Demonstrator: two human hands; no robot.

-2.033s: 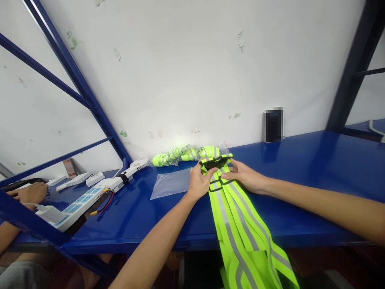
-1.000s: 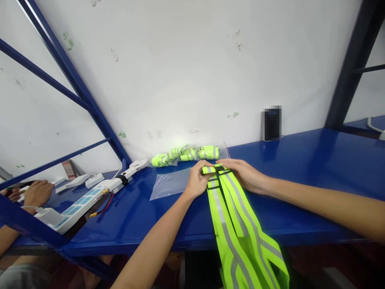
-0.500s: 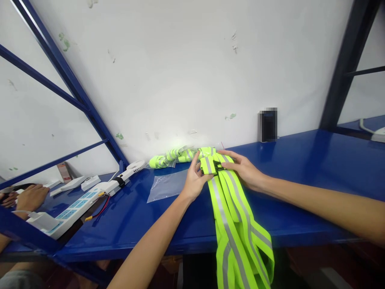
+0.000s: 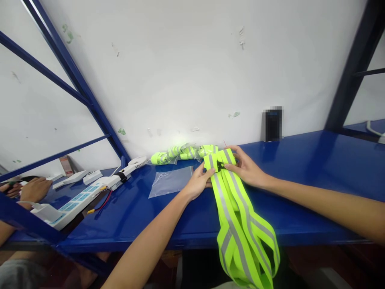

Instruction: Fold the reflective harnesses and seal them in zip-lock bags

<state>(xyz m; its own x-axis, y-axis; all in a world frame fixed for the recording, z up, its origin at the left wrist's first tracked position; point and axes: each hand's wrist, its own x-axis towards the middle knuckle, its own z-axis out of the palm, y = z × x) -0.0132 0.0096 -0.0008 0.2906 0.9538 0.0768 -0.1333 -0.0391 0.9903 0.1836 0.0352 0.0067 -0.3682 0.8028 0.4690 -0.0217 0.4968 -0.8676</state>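
Both my hands hold the top of a fluorescent yellow-green reflective safety vest (image 4: 237, 224) with grey stripes. It lies on the blue shelf and hangs in loops over the front edge. My left hand (image 4: 198, 182) pinches the bands from the left, and my right hand (image 4: 245, 168) grips them from the right. Between my hands sits a small black plastic buckle (image 4: 220, 165), partly covered by my fingers. Left of my left hand lies a flat clear plastic bag (image 4: 170, 182).
Behind my hands, several bagged yellow-green rolls (image 4: 177, 153) lie against the white wall. A dark pixelated object (image 4: 273, 125) stands further right. At the left are a white power strip (image 4: 80, 210), a small white fan (image 4: 138, 161), and a co-worker's hand (image 4: 36, 189).
The vest's top end has turned from a narrow fold into flat bands with the buckle between them. My hands have moved slightly right, and the hanging vest has gathered into shorter loops.
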